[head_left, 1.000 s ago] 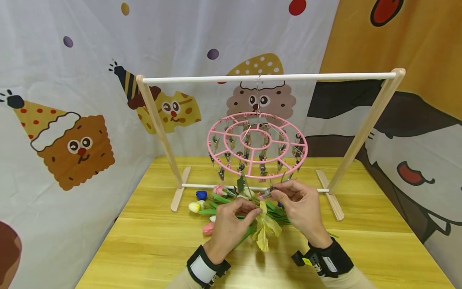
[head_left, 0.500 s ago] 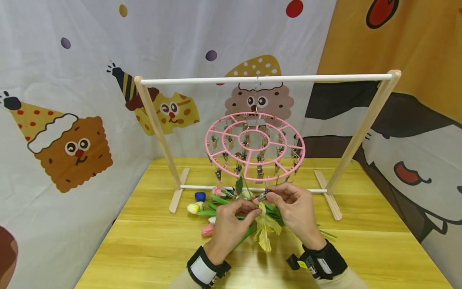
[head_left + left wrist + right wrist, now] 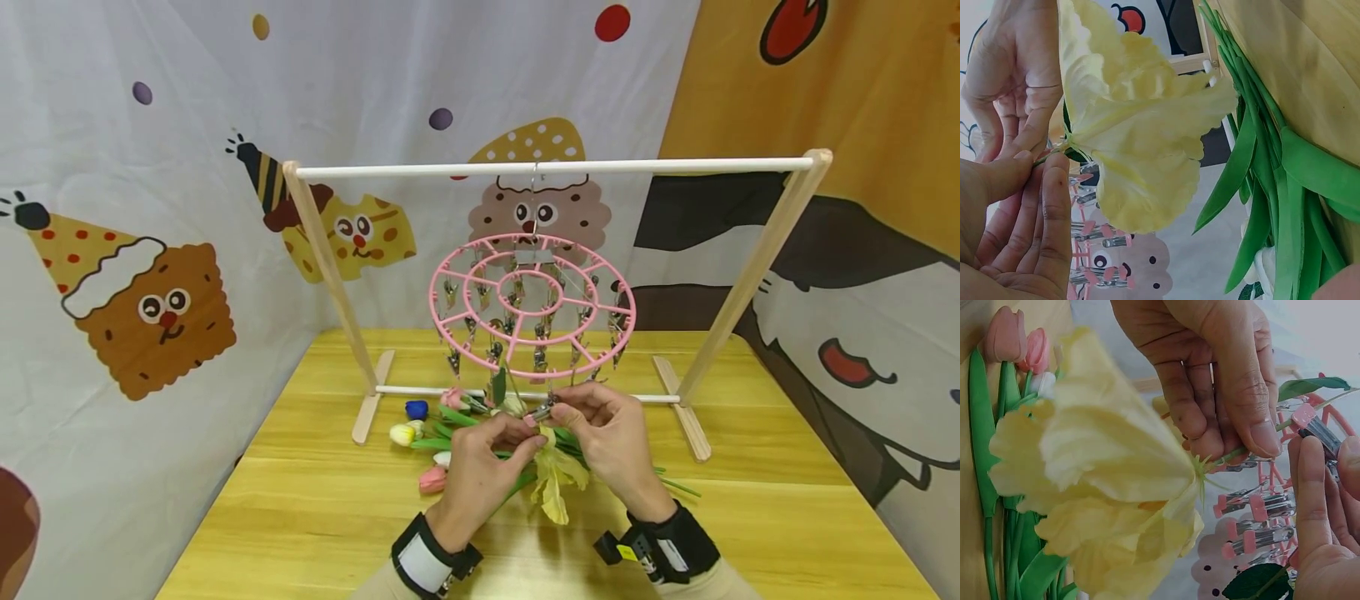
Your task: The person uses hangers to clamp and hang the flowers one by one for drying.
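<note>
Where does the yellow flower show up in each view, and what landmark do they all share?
Head: the yellow flower is below and right of centre.
Left wrist: it's large, upper middle, left of the green leaves.
Right wrist: it fills much of the left half, below the pink tulips.
Shared landmark: the pink clip hanger, only partly visible in both wrist views.

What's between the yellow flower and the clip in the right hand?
Its green stem, pinched by the left hand: see the right wrist view.
</note>
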The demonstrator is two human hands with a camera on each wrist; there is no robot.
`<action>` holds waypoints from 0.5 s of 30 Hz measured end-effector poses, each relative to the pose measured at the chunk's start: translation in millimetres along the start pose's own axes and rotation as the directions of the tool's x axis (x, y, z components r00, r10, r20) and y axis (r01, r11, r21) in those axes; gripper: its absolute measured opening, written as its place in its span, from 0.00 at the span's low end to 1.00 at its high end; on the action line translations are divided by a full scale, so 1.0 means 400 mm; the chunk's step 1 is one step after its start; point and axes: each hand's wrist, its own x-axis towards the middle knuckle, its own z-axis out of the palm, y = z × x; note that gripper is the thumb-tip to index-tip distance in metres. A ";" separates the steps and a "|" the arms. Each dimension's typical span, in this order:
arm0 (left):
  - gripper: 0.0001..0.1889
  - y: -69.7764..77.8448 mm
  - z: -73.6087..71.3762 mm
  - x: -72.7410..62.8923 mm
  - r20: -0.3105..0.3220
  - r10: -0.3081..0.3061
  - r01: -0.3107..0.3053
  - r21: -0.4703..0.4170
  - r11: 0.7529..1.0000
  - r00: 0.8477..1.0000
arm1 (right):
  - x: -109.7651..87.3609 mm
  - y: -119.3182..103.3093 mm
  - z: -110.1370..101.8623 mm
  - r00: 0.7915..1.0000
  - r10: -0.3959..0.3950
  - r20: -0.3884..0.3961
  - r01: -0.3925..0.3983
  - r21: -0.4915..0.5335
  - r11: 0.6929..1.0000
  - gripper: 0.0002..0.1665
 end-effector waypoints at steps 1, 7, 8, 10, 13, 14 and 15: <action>0.07 -0.001 0.000 0.000 0.000 -0.003 0.003 -0.002 1.000 1.000 | 0.000 0.000 0.000 1.000 0.011 0.005 -0.011 -0.002 1.000 0.09; 0.06 -0.004 0.001 -0.002 0.007 -0.001 0.001 -0.009 1.000 1.000 | -0.004 0.000 -0.003 0.993 0.117 0.022 -0.117 0.002 0.993 0.13; 0.06 -0.005 0.001 -0.002 0.008 -0.001 0.001 -0.012 1.000 1.000 | -0.005 0.000 -0.004 0.991 0.132 0.022 -0.132 0.004 0.991 0.13; 0.06 -0.007 0.002 -0.003 0.007 0.006 -0.006 -0.015 1.000 1.000 | -0.006 0.001 -0.005 0.988 0.155 0.024 -0.156 0.010 0.988 0.15; 0.06 -0.009 0.003 -0.004 0.006 0.017 -0.017 -0.017 1.000 1.000 | -0.008 0.000 -0.007 0.986 0.165 0.033 -0.166 0.017 0.986 0.16; 0.06 -0.009 0.002 -0.004 0.007 0.014 -0.013 -0.019 1.000 1.000 | -0.008 0.000 -0.008 0.986 0.164 0.036 -0.165 0.021 0.986 0.16; 0.07 -0.009 0.002 -0.004 0.007 0.015 -0.015 -0.017 1.000 1.000 | -0.008 -0.001 -0.009 0.986 0.163 0.038 -0.164 0.024 0.986 0.17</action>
